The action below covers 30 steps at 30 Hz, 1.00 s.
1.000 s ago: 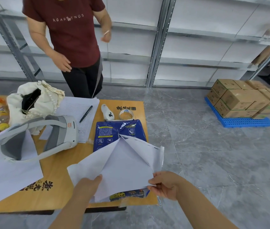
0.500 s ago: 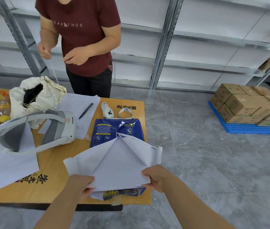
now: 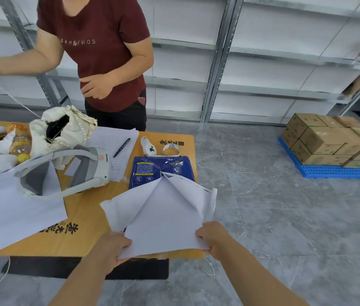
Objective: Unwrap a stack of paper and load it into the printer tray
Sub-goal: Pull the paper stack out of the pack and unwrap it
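Note:
A ream of paper in a blue wrapper (image 3: 152, 171) lies at the right end of the wooden table (image 3: 82, 219). The wrapper's near end is torn open, its white inner flaps (image 3: 117, 206) spread to both sides. The white paper stack (image 3: 165, 219) shows between them and sticks out past the table's near edge. My left hand (image 3: 110, 248) grips the stack's near left corner. My right hand (image 3: 212, 237) grips its near right corner. No printer is in view.
On the table lie a white headset (image 3: 73, 173), loose white sheets (image 3: 16, 213), a lined sheet with a pen (image 3: 121, 147), a white controller (image 3: 148, 146), a tape roll (image 3: 171, 150), a cream bag (image 3: 64, 131). A person in a maroon shirt (image 3: 99, 51) stands behind. Boxes (image 3: 329, 142) sit on a blue pallet at right.
Both my hands have slid the paper stack toward me, out of the torn wrapper and over the table's near edge. The person behind has stretched an arm out to the left, pulling a string.

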Each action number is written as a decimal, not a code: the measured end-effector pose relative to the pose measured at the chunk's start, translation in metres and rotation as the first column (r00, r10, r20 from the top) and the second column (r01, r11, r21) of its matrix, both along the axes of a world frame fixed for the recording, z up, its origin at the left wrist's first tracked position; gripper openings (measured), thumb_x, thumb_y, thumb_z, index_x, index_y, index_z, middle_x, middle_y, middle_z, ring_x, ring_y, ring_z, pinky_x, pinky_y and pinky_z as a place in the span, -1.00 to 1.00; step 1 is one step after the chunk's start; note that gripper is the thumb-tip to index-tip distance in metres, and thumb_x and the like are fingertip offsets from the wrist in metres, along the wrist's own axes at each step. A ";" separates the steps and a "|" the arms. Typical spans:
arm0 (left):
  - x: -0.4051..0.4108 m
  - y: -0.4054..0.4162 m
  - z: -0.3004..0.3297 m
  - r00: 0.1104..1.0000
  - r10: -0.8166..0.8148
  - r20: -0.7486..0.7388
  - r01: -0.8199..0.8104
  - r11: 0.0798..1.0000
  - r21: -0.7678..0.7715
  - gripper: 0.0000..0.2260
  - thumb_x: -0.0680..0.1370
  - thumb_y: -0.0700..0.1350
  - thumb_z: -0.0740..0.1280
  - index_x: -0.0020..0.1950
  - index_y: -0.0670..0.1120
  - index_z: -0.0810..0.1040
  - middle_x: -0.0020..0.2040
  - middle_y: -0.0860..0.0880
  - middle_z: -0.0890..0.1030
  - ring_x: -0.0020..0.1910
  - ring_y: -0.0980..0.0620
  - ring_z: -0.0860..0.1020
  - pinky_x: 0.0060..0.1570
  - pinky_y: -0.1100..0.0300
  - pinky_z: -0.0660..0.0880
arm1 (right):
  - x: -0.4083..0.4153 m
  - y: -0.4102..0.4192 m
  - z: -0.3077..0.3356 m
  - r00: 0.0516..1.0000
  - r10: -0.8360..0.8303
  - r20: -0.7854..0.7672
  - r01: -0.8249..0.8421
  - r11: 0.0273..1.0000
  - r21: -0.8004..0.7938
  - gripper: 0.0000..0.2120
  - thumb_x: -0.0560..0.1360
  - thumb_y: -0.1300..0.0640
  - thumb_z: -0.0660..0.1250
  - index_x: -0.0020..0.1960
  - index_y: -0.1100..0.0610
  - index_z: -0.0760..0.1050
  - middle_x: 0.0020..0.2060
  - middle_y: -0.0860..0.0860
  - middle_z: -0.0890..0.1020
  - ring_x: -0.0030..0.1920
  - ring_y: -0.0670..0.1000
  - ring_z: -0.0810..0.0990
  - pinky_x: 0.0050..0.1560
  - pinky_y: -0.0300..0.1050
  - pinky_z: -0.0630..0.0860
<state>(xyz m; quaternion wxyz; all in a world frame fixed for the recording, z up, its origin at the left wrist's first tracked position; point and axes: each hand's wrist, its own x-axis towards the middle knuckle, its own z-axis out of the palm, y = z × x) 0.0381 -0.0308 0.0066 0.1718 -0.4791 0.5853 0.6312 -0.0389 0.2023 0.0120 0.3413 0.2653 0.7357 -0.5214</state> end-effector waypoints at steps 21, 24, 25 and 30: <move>0.144 0.028 0.135 0.977 -0.212 -0.027 0.198 0.945 -0.259 -0.87 0.47 -0.32 0.37 -0.03 -0.23 0.47 0.08 -0.24 0.50 0.09 -0.20 0.52 0.16 -0.06 0.56 | 0.166 0.027 0.138 0.984 -0.127 -0.126 0.120 0.991 -0.066 -0.78 0.48 0.48 0.18 -0.27 0.26 0.42 -0.22 0.18 0.52 -0.31 0.12 0.51 -0.62 -0.16 0.53; 0.159 0.030 0.155 0.970 -0.222 -0.097 0.191 0.948 -0.257 -0.82 0.49 -0.34 0.34 0.06 -0.26 0.44 0.09 -0.25 0.48 0.07 -0.21 0.51 -0.08 -0.01 0.60 | 0.181 0.029 0.152 0.971 -0.136 -0.195 0.121 0.989 -0.086 -0.83 0.46 0.47 0.18 -0.19 0.26 0.44 -0.16 0.17 0.53 -0.23 0.12 0.54 -0.55 -0.18 0.55; 0.163 0.031 0.162 0.969 -0.218 -0.119 0.181 0.948 -0.263 -0.83 0.50 -0.33 0.33 0.07 -0.27 0.42 0.09 -0.24 0.48 0.05 -0.20 0.50 -0.21 0.04 0.56 | 0.184 0.029 0.154 0.965 -0.132 -0.226 0.112 0.989 -0.096 -0.84 0.46 0.46 0.18 -0.14 0.26 0.46 -0.11 0.17 0.54 -0.17 0.14 0.55 -0.53 -0.19 0.55; 0.183 0.024 0.183 0.960 -0.186 -0.210 0.103 0.929 -0.356 -0.84 0.53 -0.27 0.31 0.08 -0.24 0.42 0.12 -0.25 0.48 0.15 -0.24 0.48 0.14 -0.02 0.52 | 0.188 0.015 0.165 0.927 0.008 -0.376 -0.013 1.000 -0.010 -0.80 0.45 0.38 0.18 0.02 0.26 0.50 -0.02 0.21 0.56 -0.10 0.14 0.49 -0.16 -0.06 0.50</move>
